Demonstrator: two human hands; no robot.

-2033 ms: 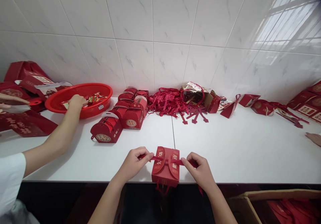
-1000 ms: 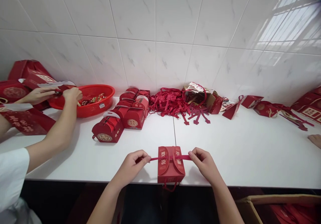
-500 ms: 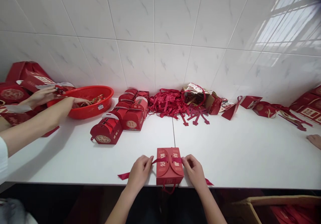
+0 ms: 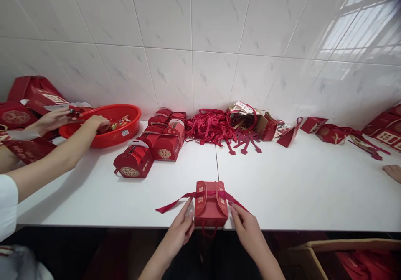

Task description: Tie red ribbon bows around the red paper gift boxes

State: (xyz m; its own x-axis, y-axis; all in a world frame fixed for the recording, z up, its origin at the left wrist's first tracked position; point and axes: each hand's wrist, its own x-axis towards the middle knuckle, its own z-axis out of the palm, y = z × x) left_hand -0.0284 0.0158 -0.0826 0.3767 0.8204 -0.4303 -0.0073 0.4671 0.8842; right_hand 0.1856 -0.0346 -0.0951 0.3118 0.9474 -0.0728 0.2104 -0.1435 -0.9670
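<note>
Both empty and half-spread, left hand (image 4: 179,230) and right hand (image 4: 247,226) flank the red box (image 4: 211,213); its ribbon (image 4: 171,206) trails outward.

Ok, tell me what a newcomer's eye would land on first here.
Probably the red box at the table's front edge, between the left hand and right hand, its ribbon trailing out both sides. Next, the bright red basin at left, a co-worker's hand in it, and the tangled heap of ribbons by the wall.

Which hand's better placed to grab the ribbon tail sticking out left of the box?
Probably your left hand: it's near that ribbon tail, while your right hand is across the box.
</note>
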